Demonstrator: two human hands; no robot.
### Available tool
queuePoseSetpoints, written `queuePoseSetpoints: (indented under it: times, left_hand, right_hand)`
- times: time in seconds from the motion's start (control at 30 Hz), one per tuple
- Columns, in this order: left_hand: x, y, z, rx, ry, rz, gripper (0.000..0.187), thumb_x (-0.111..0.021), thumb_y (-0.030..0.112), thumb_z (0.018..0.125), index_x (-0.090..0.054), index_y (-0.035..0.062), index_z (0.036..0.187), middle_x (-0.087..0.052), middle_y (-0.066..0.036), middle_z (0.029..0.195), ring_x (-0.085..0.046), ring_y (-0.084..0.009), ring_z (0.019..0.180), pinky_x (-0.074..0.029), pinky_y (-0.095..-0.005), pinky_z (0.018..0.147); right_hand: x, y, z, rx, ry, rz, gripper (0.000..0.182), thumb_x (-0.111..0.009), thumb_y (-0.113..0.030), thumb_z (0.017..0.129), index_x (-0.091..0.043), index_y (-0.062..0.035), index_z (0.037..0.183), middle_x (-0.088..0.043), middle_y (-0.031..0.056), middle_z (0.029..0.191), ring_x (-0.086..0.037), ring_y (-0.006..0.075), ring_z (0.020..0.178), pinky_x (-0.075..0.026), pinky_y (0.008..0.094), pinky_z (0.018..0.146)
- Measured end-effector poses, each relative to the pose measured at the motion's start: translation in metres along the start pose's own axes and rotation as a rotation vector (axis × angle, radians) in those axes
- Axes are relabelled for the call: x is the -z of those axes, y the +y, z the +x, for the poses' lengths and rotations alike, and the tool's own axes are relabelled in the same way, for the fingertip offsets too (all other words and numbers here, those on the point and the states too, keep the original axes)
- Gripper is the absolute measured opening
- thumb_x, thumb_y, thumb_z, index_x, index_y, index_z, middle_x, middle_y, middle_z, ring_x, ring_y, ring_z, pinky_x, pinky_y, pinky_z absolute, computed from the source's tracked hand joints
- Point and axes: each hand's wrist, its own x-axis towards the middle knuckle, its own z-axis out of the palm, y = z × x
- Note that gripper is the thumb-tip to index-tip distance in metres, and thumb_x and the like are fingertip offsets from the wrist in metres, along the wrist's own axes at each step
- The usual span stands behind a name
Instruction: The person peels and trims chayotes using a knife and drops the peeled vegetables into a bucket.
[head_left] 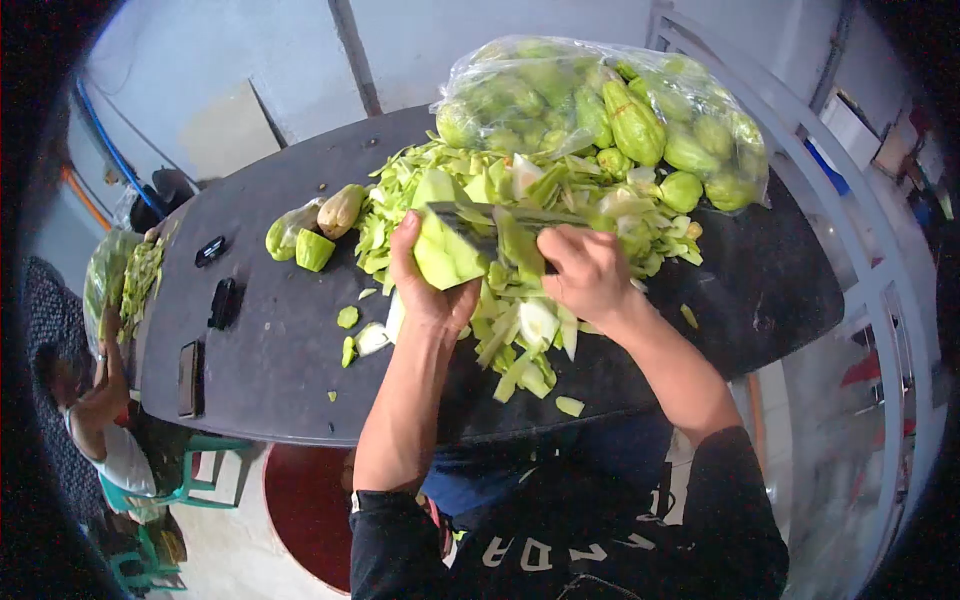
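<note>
My left hand (pixel 428 290) holds a large, pale green peeled chayote (pixel 440 250) over the table. My right hand (pixel 588 272) is closed at the near end of a blurred dark blade (pixel 480 222), which lies across the top of the chayote; its handle is hidden in my fist. A strip of green peel (pixel 518 245) hangs beside the blade, between my hands. Beneath and behind them spreads a heap of green peelings (pixel 400 190), with whitish pieces among it.
A clear plastic bag (pixel 560 100) of whole chayotes sits at the back right. Several chayote pieces (pixel 313 250), two small black objects and a phone-like object (pixel 190 378) lie left on the dark table (pixel 270 330). Another person (pixel 100 420) sits far left; railing (pixel 850 230) at right.
</note>
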Motion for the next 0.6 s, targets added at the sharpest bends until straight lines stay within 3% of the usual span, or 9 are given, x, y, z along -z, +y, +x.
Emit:
queuePoseSetpoints:
  times: [0.27,0.37,0.43,0.53,0.6]
  left_hand:
    - [0.005,0.0,-0.003,0.059,-0.118,-0.005,0.06,-0.061,0.047,0.083,-0.052,0.0033,0.123,-0.064,-0.014,0.11,-0.064,-0.0283,0.095,-0.053,-0.038,0.084]
    - [0.002,-0.002,-0.004,0.041,-0.047,0.017,0.063,-0.06,0.048,0.082,-0.052,0.0016,0.123,-0.063,-0.017,0.109,-0.064,-0.0286,0.095,-0.055,-0.0394,0.082]
    - [0.0,-0.001,-0.003,0.025,-0.016,0.047,0.064,-0.059,0.048,0.081,-0.051,0.001,0.123,-0.063,-0.018,0.109,-0.064,-0.0288,0.095,-0.055,-0.0399,0.081]
    - [0.004,0.0,-0.007,0.14,-0.284,0.128,0.07,-0.058,0.051,0.081,-0.048,0.0015,0.129,-0.062,-0.02,0.11,-0.065,-0.0291,0.093,-0.057,-0.0416,0.076]
    - [0.009,0.0,-0.004,0.169,-0.346,0.102,0.072,-0.056,0.054,0.082,-0.048,0.0025,0.131,-0.061,-0.021,0.112,-0.064,-0.0303,0.092,-0.055,-0.0436,0.077]
  right_hand:
    - [0.007,-0.007,0.0,0.052,0.011,0.031,0.026,-0.067,-0.004,0.062,-0.05,-0.0111,0.08,-0.055,0.0057,0.065,-0.061,0.0295,0.056,-0.048,0.0407,0.048]
    - [0.003,-0.005,0.0,0.062,0.028,0.026,0.026,-0.067,-0.004,0.062,-0.051,-0.011,0.081,-0.056,0.0059,0.065,-0.061,0.0288,0.056,-0.048,0.0405,0.048]
    - [-0.003,0.007,-0.002,-0.091,0.01,-0.009,0.025,-0.067,-0.003,0.065,-0.051,-0.0096,0.083,-0.059,0.0078,0.068,-0.062,0.0309,0.059,-0.049,0.0414,0.051]
    - [-0.006,0.019,-0.004,-0.163,0.017,-0.001,0.022,-0.065,-0.002,0.069,-0.053,-0.0076,0.087,-0.064,0.011,0.074,-0.065,0.0339,0.065,-0.051,0.0434,0.054]
    - [-0.007,0.019,-0.003,-0.272,-0.013,0.027,0.022,-0.064,-0.002,0.073,-0.055,-0.0064,0.092,-0.066,0.0136,0.079,-0.066,0.0365,0.07,-0.052,0.0451,0.057]
